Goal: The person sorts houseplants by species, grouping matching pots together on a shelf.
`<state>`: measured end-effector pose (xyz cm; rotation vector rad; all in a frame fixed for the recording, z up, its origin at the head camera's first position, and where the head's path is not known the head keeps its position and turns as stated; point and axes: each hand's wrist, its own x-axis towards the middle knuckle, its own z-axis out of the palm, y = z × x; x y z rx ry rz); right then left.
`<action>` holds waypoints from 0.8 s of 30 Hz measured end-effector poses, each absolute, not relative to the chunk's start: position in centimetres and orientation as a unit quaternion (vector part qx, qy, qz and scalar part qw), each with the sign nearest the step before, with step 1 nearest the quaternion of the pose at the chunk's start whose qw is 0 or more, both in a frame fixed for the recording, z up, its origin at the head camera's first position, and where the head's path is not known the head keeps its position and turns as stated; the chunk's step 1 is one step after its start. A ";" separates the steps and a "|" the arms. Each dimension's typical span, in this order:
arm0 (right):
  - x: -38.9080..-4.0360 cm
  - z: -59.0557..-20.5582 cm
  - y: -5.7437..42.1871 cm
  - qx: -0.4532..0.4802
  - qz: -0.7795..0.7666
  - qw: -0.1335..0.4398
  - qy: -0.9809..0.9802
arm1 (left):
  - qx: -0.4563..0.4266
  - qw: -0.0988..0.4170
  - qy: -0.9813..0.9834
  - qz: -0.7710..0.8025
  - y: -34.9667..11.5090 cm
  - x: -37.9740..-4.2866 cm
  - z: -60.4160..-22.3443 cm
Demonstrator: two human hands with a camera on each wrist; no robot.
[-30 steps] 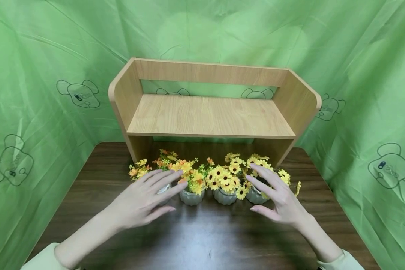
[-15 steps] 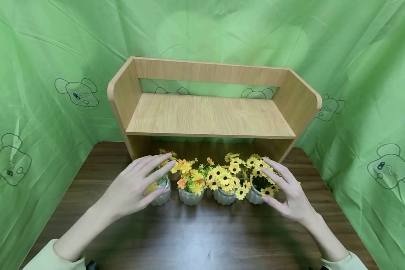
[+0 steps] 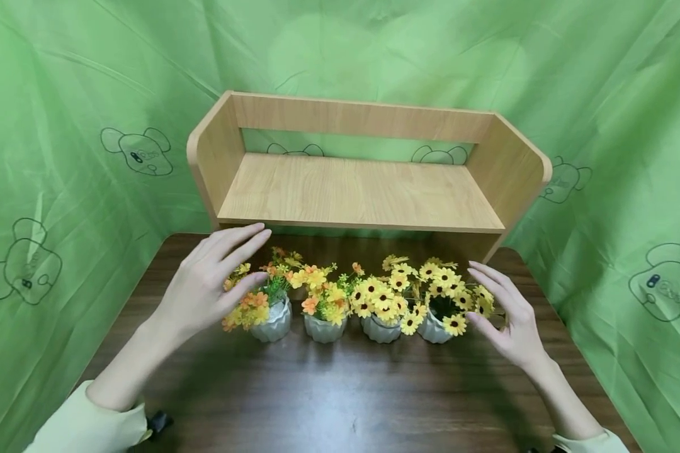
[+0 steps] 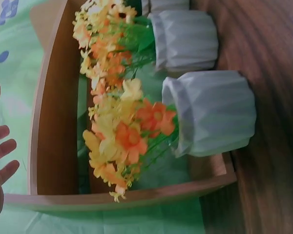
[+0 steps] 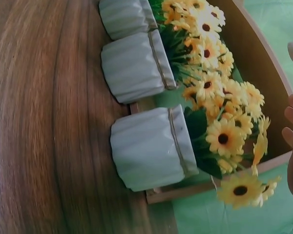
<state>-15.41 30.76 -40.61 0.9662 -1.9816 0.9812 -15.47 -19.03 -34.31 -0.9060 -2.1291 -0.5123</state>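
Several white ridged pots with artificial flowers stand in a row on the table before the shelf. At the left end is a pot (image 3: pixel 273 324) of orange and yellow flowers, with a similar pot (image 3: pixel 325 328) beside it. Two pots of yellow daisies, one (image 3: pixel 381 330) near the middle and one (image 3: pixel 433 328) at the right end, complete the row. My left hand (image 3: pixel 204 283) hovers over the leftmost flowers, fingers extended, covering some of them. Beside the rightmost daisies (image 5: pixel 223 139), my right hand (image 3: pixel 510 321) has its fingers spread. Neither hand holds anything.
A light wooden two-tier desk shelf (image 3: pixel 362 192) stands behind the pots, its side panels rising at both ends. Beneath everything is a dark wood-grain table (image 3: pixel 328 396). Green cloth (image 3: pixel 374 50) with bear drawings surrounds the table on three sides.
My left hand has moved up and to the left, uncovering the leftmost pot. My right hand has shifted right, off the daisies. The pots keep their places in the row.
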 end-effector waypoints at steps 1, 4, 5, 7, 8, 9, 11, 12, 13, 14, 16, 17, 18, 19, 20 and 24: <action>-15.5 -40.7 31.1 0.365 0.383 0.356 -0.770 | -0.350 0.380 -0.832 -0.201 -19.1 -15.6 -34.2; -15.7 -41.2 31.9 0.342 0.396 0.351 -0.776 | -0.340 0.399 -0.827 -0.204 -19.4 -16.1 -33.8; -15.8 -41.3 32.2 0.335 0.399 0.349 -0.779 | -0.336 0.407 -0.825 -0.204 -19.5 -16.3 -33.6; -15.9 -41.6 32.8 0.320 0.403 0.343 -0.786 | -0.324 0.421 -0.821 -0.207 -19.6 -16.5 -33.4; -15.9 -41.8 33.1 0.312 0.405 0.339 -0.790 | -0.318 0.428 -0.819 -0.214 -19.7 -16.7 -33.2; -15.9 -41.9 33.3 0.304 0.406 0.335 -0.794 | -0.312 0.432 -0.817 -0.220 -19.8 -16.9 -33.1; -15.9 -42.1 33.8 0.291 0.406 0.327 -0.802 | -0.299 0.438 -0.814 -0.236 -20.0 -17.2 -32.9; -15.9 -42.3 34.0 0.285 0.407 0.324 -0.805 | -0.293 0.439 -0.814 -0.243 -20.2 -17.4 -32.8; -15.9 -42.4 34.2 0.280 0.408 0.321 -0.808 | -0.287 0.440 -0.814 -0.250 -20.3 -17.5 -32.7; -15.9 -42.6 34.4 0.275 0.409 0.317 -0.810 | -0.283 0.440 -0.813 -0.257 -20.4 -17.7 -32.6; -16.0 -43.0 34.8 0.267 0.414 0.310 -0.813 | -0.273 0.440 -0.814 -0.264 -20.6 -17.9 -32.5; -16.1 -43.1 35.1 0.263 0.417 0.306 -0.814 | -0.267 0.441 -0.815 -0.266 -20.8 -18.0 -32.5; -16.2 -43.3 35.3 0.260 0.420 0.303 -0.815 | -0.262 0.441 -0.816 -0.267 -20.9 -18.0 -32.4; -16.3 -43.5 35.5 0.257 0.424 0.299 -0.815 | -0.257 0.443 -0.816 -0.267 -21.1 -18.1 -32.3; -16.4 -43.7 35.7 0.254 0.429 0.293 -0.816 | -0.253 0.444 -0.816 -0.269 -21.2 -18.1 -32.2; -16.6 -44.1 36.6 0.243 0.448 0.268 -0.817 | -0.238 0.450 -0.814 -0.278 -21.6 -18.5 -31.5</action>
